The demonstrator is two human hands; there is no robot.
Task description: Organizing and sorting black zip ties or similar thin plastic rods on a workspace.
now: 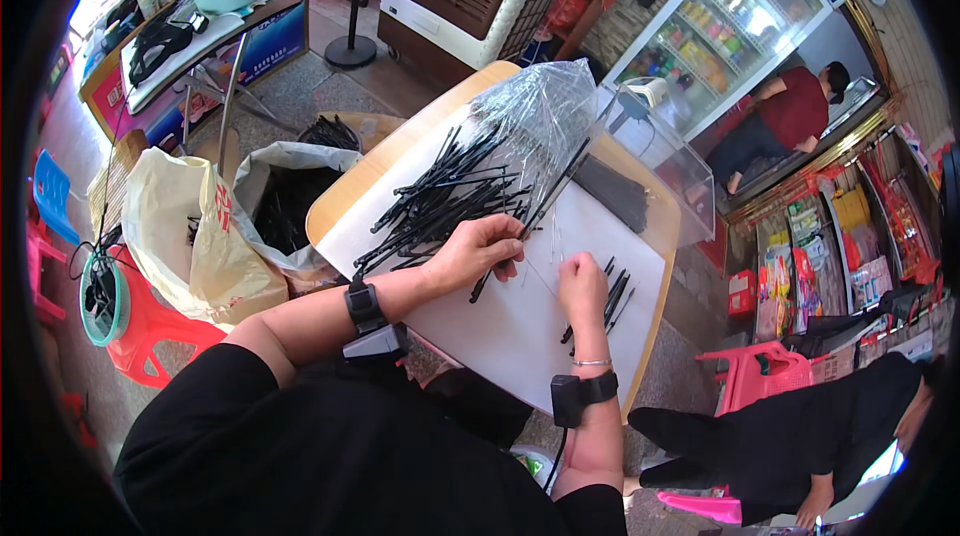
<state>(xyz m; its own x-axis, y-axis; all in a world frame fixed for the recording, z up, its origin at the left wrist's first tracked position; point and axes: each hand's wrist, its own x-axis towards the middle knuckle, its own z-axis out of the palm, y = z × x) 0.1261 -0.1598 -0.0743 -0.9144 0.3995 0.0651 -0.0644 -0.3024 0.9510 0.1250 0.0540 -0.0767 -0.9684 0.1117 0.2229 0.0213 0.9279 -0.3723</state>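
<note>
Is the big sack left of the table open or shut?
Open: the grey sack's mouth gapes upward, showing dark contents inside.

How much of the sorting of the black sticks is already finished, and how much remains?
Done: a small bunch lies beside the right hand. In hand: the left hand holds one black stick. Left: the big loose pile on the white sheet, far larger than the bunch, so most remains.

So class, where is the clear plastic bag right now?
In the head view, the clear bag lies at the far end of the table, just beyond the big pile of black sticks and ahead of the left hand.
</note>
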